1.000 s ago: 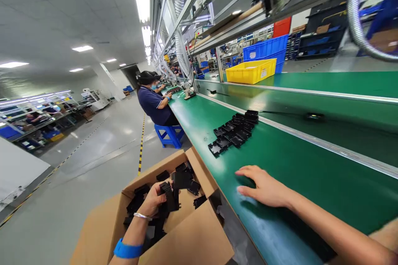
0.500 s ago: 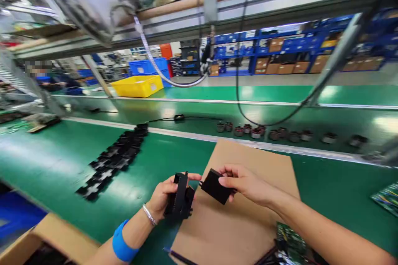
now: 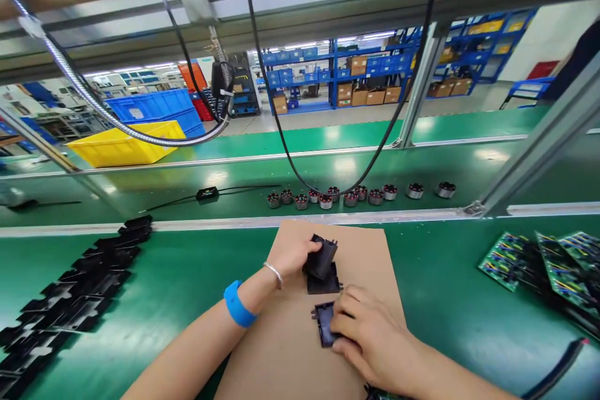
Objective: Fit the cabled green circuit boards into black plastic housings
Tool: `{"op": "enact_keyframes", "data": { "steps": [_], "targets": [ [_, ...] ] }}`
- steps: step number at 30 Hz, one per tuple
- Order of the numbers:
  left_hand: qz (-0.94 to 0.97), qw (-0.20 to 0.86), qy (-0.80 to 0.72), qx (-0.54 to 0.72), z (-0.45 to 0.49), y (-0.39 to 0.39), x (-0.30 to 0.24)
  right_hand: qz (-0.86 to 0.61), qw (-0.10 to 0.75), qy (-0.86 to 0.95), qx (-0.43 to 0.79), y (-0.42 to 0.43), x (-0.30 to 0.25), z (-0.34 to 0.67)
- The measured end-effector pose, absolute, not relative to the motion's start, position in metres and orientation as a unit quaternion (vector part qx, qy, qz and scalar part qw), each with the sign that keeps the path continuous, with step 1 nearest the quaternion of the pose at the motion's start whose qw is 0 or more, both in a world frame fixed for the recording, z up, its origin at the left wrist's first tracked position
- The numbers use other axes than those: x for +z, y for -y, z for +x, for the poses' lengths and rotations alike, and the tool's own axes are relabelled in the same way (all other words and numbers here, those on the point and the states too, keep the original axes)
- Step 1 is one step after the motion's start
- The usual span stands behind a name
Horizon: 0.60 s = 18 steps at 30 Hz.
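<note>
The upper case [image 3: 323, 259] is held in the left hand [image 3: 291, 255] over the far half of the cardboard [image 3: 300, 359], with a finger laid along its top edge; the rest of that grip is hidden behind the case. Below it the middle case [image 3: 323, 283] is seen on the cardboard, partly covered from view; whether the two are touching cannot be told. The near case [image 3: 324, 324] is gripped at its right side by the right hand [image 3: 370, 334], the fingers curled over that edge and the thumb set by its lower corner. Its open, hollow face is turned up, and its prongs are pointed left, whereas those of the other two are pointed right.

All three cases are judged to be light, stiff plastic, little bent by a firm pinch and perhaps a touch slippery on their smooth faces. They are best taken by the plain side walls, thumb against fingers; the thin prongs (probably the easiest parts to snap) are better left free.

On the green table [image 3: 197, 275], the cardboard is flanked by a long row of cases [image 3: 75, 284] on the left and by circuit boards [image 3: 506, 259] on the right, both well apart from the hands. Small metal cylinders [image 3: 350, 199] are lined up beyond the rail [image 3: 225, 222].
</note>
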State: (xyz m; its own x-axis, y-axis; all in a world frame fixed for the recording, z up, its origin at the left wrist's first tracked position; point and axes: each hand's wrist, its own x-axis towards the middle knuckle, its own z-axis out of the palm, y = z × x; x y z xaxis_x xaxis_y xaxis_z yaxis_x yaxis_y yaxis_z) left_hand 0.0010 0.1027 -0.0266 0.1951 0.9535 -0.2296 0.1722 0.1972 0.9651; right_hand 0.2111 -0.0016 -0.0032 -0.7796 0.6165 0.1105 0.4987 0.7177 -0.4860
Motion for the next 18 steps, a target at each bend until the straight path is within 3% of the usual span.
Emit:
{"op": "enact_keyframes", "data": {
  "steps": [9,18],
  "targets": [
    [0.741,0.318,-0.545,0.229,-0.01,-0.152,-0.005,-0.29,0.104,0.919,0.247,-0.02,-0.011,0.213],
    [0.778,0.237,-0.51,0.282,0.003,-0.099,-0.024,-0.295,0.144,0.907,0.263,-0.051,-0.007,0.226]
  ]
}}
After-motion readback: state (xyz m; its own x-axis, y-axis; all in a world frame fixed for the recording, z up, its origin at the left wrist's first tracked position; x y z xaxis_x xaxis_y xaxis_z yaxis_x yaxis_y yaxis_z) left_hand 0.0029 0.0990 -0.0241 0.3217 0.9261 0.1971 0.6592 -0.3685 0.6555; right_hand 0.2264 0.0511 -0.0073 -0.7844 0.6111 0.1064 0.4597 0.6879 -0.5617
